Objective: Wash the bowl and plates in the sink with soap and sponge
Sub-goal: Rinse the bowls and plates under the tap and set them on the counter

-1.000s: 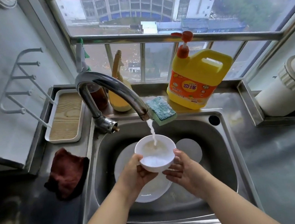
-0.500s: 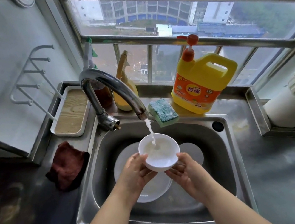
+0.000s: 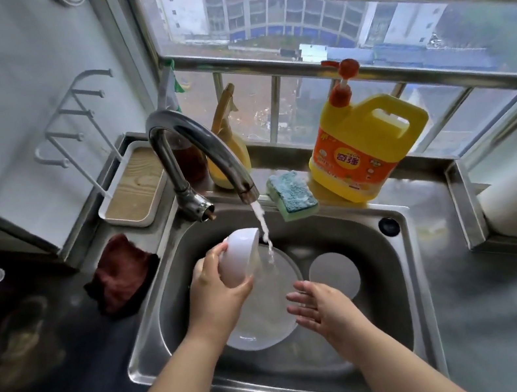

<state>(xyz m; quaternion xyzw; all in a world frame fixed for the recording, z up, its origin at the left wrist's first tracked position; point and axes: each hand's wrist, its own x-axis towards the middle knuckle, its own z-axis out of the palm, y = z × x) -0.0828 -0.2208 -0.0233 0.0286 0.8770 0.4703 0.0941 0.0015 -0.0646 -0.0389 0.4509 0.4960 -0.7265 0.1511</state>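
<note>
Tipped now, one bowl (image 3: 239, 257) in left hand (image 3: 216, 294); two plates (image 3: 262, 302) below.

A crumpled dark red cloth (image 3: 121, 272) lies on the desk's left side; behind it, a white tray with a wooden base (image 3: 132, 192) fills the back-left corner.

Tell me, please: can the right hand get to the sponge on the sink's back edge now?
Probably yes. The right hand is open and holds nothing, and the sponge lies uncovered on the ledge behind the sink. Only the falling water stream, left of the sponge, is near the way.
</note>
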